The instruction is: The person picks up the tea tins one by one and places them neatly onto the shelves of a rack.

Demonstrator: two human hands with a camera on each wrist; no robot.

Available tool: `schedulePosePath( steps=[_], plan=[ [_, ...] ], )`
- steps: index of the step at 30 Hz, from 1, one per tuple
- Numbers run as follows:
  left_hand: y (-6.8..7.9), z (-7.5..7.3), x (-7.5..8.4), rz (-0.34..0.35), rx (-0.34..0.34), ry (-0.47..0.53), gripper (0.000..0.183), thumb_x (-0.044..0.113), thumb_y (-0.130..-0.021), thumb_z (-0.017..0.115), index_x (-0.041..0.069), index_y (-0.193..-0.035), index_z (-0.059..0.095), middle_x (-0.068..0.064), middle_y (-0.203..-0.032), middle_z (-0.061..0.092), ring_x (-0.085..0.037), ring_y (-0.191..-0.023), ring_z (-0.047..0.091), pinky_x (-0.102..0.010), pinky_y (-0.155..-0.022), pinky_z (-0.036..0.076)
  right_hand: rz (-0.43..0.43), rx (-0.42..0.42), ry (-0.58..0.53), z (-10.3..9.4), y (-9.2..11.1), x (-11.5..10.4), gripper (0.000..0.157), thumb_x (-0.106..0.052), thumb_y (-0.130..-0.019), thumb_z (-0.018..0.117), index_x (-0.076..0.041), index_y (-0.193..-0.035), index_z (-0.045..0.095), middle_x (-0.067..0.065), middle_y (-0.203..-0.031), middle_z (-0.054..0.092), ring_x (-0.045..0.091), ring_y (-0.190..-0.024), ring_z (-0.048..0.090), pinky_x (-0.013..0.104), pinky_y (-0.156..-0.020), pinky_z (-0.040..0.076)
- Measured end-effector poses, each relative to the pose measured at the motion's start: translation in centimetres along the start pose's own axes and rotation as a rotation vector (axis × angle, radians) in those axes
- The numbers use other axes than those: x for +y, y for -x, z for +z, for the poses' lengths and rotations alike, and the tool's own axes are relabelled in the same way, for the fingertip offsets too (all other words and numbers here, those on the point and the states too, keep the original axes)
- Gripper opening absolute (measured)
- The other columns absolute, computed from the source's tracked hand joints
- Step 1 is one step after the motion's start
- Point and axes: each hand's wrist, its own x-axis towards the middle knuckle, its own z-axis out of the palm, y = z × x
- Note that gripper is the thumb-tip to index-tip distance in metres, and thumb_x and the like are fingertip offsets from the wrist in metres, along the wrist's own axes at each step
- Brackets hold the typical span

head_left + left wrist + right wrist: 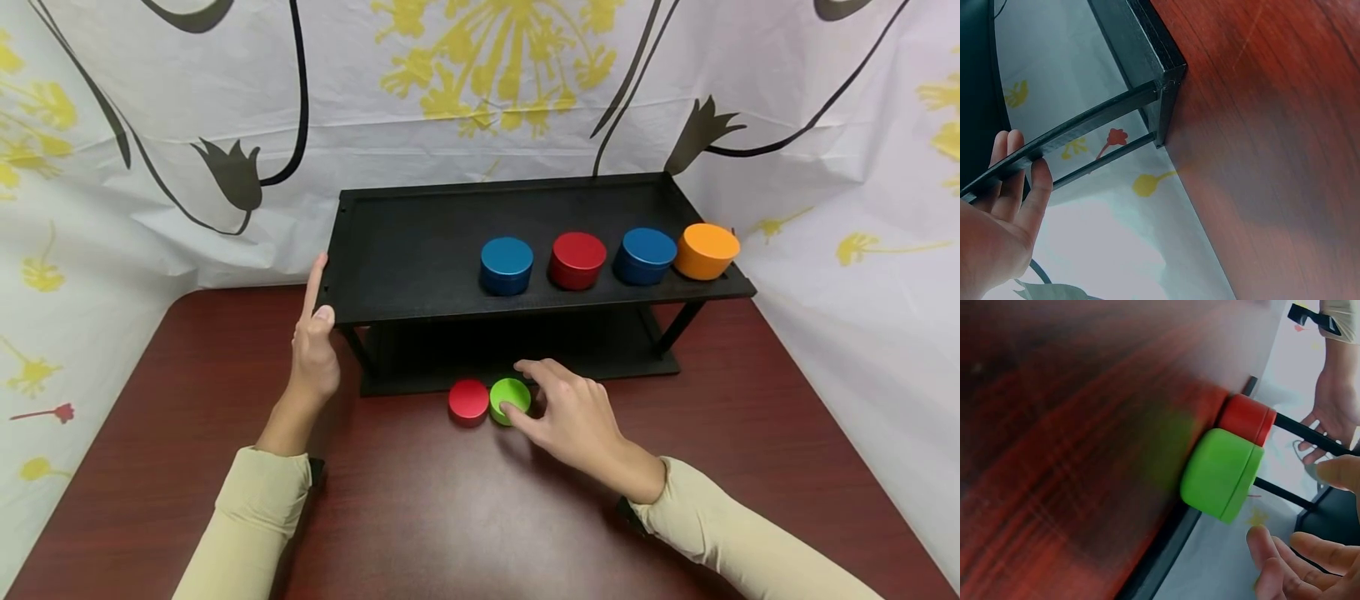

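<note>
A two-tier black shelf (420,250) stands on the table. My left hand (313,360) holds the left side of its upper tier, thumb at the front corner; in the left wrist view, the fingers (1036,194) bend around the black side bar (1094,119). In front of the lower tier, a round green tin (510,400) sits beside a smaller-looking red tin (468,402). Around the green tin, my right hand (576,417) is spread, its thumb overlapping the lid in the head view. The right wrist view shows a gap between the fingers (1263,544) and the green tin.
Along the upper tier's front right stand a light blue tin (507,265), a larger red tin (577,260), a dark blue tin (645,255) and an orange tin (707,250). A flower-printed white cloth (450,100) hangs behind the dark red wooden table (420,500).
</note>
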Motion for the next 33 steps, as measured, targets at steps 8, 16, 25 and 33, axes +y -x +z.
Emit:
schedulePosePath(
  steps=[8,16,25,33],
  plan=[
    [-0.1,0.0,0.1,0.009,-0.006,0.036,0.067,0.037,-0.092,0.027,0.032,-0.159,0.027,0.015,-0.142,0.039,-0.011,-0.073,0.022,-0.036,-0.072,0.018,0.027,-0.077,0.034,0.5,0.2,0.4,0.058,-0.045,-0.079,0.078,-0.009,-0.123,0.069,0.004,-0.106,0.069,0.008,-0.064,0.056,0.025,-0.049,0.043],
    [-0.1,0.0,0.3,0.026,-0.01,0.044,0.067,0.035,-0.092,0.027,0.03,-0.159,0.027,0.012,-0.151,0.037,-0.005,-0.095,0.039,-0.032,-0.079,0.024,0.041,-0.13,0.073,1.2,0.6,0.5,0.06,-0.047,-0.078,0.078,-0.011,-0.125,0.068,0.006,-0.116,0.068,0.017,-0.074,0.066,0.034,-0.055,0.051],
    [-0.1,0.1,0.2,0.042,-0.016,0.052,0.067,0.035,-0.092,0.026,0.028,-0.159,0.025,0.012,-0.16,0.026,-0.009,-0.13,0.028,-0.041,-0.098,0.019,0.049,-0.158,0.07,1.5,0.7,0.7,0.059,-0.042,-0.078,0.08,-0.009,-0.124,0.068,0.007,-0.116,0.068,0.015,-0.073,0.065,0.034,-0.057,0.052],
    [0.0,0.1,0.2,0.041,-0.01,0.04,0.068,0.036,-0.092,0.026,0.028,-0.159,0.026,0.013,-0.16,0.026,-0.011,-0.113,0.034,-0.04,-0.088,0.022,0.066,-0.193,0.066,1.8,0.5,0.8,0.057,-0.04,-0.079,0.08,-0.008,-0.124,0.068,0.007,-0.114,0.068,0.015,-0.074,0.064,0.035,-0.059,0.053]
  ],
)
